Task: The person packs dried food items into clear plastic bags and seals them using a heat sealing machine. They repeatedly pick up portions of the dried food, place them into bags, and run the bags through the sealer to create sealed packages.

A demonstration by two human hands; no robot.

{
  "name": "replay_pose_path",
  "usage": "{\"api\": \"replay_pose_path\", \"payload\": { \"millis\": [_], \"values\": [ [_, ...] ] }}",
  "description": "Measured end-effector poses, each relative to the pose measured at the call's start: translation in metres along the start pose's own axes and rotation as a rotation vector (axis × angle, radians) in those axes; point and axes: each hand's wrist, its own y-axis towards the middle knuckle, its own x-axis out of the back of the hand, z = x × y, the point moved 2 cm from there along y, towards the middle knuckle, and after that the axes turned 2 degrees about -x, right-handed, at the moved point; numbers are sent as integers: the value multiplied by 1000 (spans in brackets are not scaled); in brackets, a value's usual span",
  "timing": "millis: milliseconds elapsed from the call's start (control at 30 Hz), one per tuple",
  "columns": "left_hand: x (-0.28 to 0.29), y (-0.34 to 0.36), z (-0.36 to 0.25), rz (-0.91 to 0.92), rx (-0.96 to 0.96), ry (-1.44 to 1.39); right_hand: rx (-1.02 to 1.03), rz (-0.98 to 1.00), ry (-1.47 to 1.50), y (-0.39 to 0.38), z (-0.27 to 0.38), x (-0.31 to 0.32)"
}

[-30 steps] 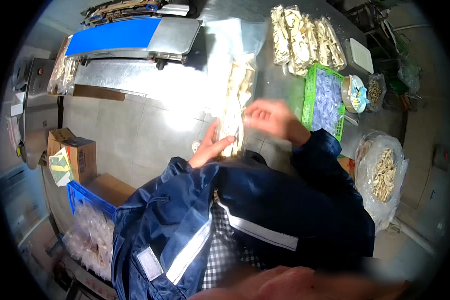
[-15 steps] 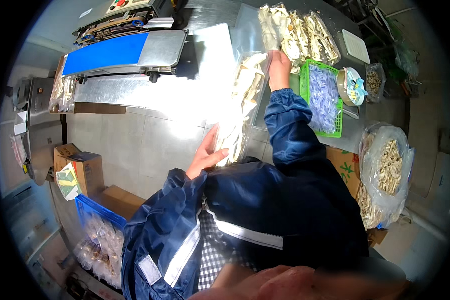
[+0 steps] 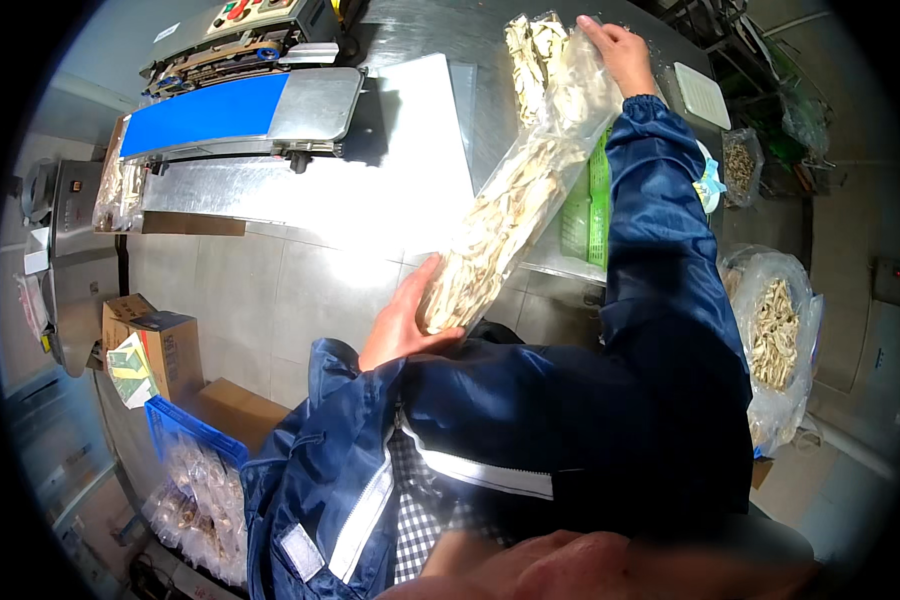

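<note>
A long clear plastic bag of pale dried strips (image 3: 500, 230), which look like mushroom slices, slants up and to the right in front of me. My left hand (image 3: 402, 322) grips its filled lower end, with the thumb along the bottom. At the bag's loose upper end, my right hand (image 3: 625, 58) pinches the plastic film near its corner. Beyond the film lie similar filled bags (image 3: 526, 70) on the metal table, partly covered by it. My right sleeve hides most of a green plastic basket (image 3: 598, 205).
A machine with a blue belt (image 3: 205, 118) stands at the far left. Behind my right arm are a white tray (image 3: 703, 95) and a small bag (image 3: 738, 163). A large open bag of strips (image 3: 775, 330) sits low at right. Cardboard boxes (image 3: 175, 350) and a blue crate (image 3: 185, 425) stand at left.
My right hand has moved up and to the right, drawing out the bag's upper end. The bag now tilts further right, and my sleeve covers much of the green basket.
</note>
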Motion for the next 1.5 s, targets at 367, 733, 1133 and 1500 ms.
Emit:
{"api": "replay_pose_path", "payload": {
  "millis": [367, 733, 1133, 1500],
  "values": [
    [-6, -5, 35, 36, 108, -684, 70, -371, 71, -14, -3, 36],
    [3, -11, 38, 83, 96, -770, -997, 581, 1546, -343, 149, -81],
    [8, -32, 36, 96, 128, -782, -1025, 667, 1316, -375, 171, -77],
    [32, -4, 34, 219, 158, -1270, -99, 509, 714, -342, 182, -68]
  ]
}}
